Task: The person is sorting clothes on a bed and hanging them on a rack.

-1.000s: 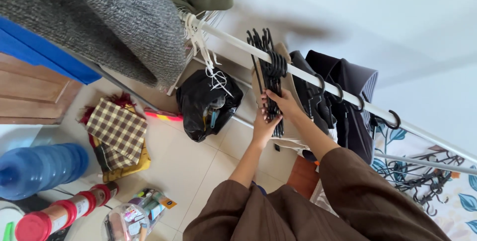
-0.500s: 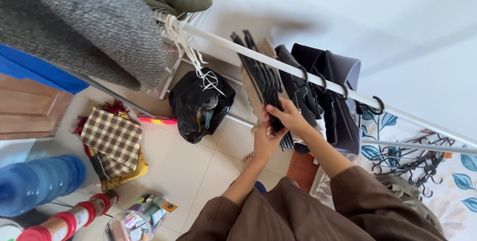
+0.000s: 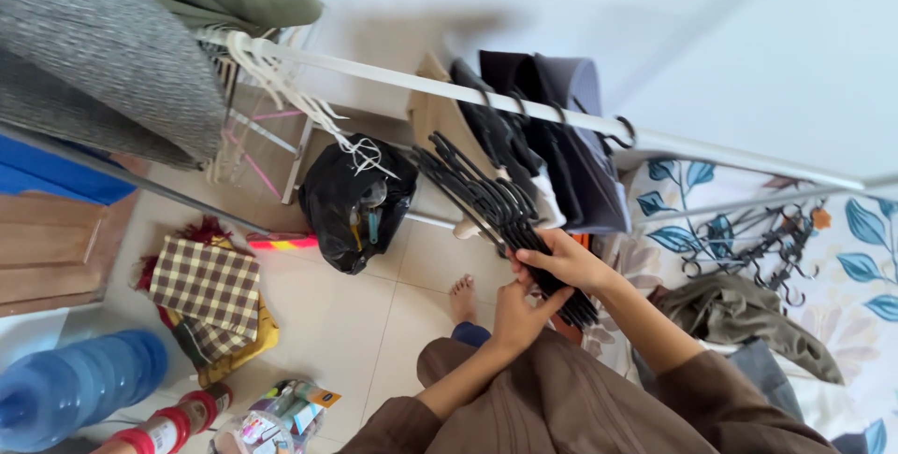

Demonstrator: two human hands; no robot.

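Both hands gripped a stack of black hangers (image 3: 491,206) held off the white rail (image 3: 524,103), in the air above the tiled floor (image 3: 327,314) and just in front of the dark clothes (image 3: 552,136) hanging there. The right hand (image 3: 561,262) was closed over the top of the bundle near its lower end, and the left hand (image 3: 519,309) was wrapped on it from below, fingers curled around the bars. Handling this well seemed to call for a firm squeeze from both sides and a level carry, since loose hangers can fan out and snag one another by the hooks. The hangers were thin, plastic-looking and nested closely, hooks pointing up and left toward the black bag (image 3: 360,201); how many there were could not be counted, as they overlapped.
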